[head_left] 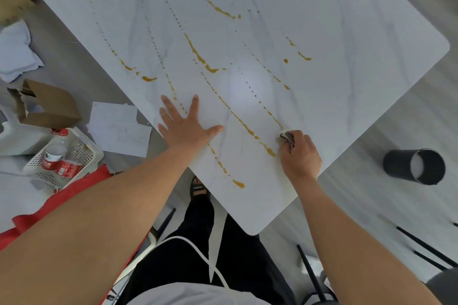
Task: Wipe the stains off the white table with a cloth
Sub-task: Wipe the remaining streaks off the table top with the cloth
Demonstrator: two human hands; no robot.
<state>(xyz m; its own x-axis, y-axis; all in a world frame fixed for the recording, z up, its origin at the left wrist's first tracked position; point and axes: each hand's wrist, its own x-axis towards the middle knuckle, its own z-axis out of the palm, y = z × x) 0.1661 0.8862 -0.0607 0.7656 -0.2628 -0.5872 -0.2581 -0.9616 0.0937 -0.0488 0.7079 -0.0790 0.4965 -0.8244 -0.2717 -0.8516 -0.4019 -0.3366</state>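
both arms are bare from the frame edge down to the wrists, with no sleeves, watch or rings showing. the left hand [187, 124] and right hand [298, 156] wear no gloves. the torso at the bottom edge is covered by a light grey-white top [188, 294]. below it are loose black trousers [198, 242]. a thin white cord [198, 252] curves across the trousers. one foot wears a black slide sandal [198, 187] whose strap carries pale lettering, too small to read.
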